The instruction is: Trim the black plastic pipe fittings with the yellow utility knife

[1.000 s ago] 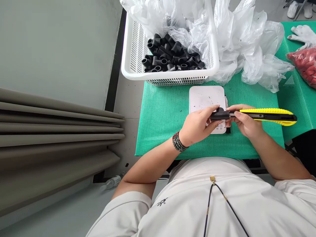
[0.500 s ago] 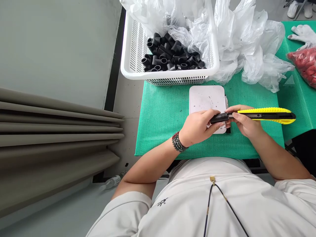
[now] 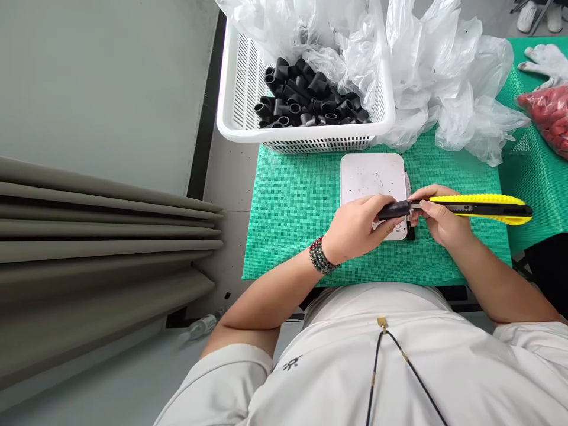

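Observation:
Between the thumb and fingers of my left hand (image 3: 355, 228) is a black pipe fitting (image 3: 394, 210), lying sideways, its far parts covered by the fingers. My right hand (image 3: 446, 219) grips a yellow and black utility knife (image 3: 488, 208) near its front end, with the handle pointing right. The knife's blade (image 3: 415, 206) meets the right-hand rim of the fitting. Both hands are over the lower part of a small white scale (image 3: 370, 171), which has dark shavings on it.
A white slotted basket (image 3: 306, 135) at the back holds many black pipe fittings (image 3: 306, 97) and clear plastic bags. More crumpled bags (image 3: 444, 83) lie beside it on the green mesh cloth (image 3: 288, 219). Farther right are a white glove (image 3: 544, 59) and a bag of red pieces (image 3: 545, 118).
My right hand and the utility knife have shifted very slightly right along the fitting's rim. The left hand keeps its hold almost unmoved.

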Demonstrator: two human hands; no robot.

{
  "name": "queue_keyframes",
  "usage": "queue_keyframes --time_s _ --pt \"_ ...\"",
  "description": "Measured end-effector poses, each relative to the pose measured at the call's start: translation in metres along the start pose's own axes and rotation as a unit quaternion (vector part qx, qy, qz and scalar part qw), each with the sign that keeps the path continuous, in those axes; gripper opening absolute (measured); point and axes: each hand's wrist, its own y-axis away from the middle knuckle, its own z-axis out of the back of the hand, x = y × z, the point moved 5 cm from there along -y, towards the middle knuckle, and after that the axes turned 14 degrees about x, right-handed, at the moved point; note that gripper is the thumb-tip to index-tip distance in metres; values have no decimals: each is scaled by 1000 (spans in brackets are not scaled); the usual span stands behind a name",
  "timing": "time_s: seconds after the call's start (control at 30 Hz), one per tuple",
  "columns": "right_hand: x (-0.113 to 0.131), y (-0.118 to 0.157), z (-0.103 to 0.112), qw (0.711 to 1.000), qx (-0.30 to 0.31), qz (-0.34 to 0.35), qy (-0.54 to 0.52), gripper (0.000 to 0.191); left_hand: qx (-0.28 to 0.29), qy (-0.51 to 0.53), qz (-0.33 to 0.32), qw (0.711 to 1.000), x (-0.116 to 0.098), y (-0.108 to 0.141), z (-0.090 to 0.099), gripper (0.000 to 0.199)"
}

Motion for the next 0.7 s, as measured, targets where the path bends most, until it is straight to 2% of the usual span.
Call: queue_keyframes --time_s 0.7 --pt "0 1 2 1000 -2 -2 16 27 8 -11 1 1000 -1 1 0 34"
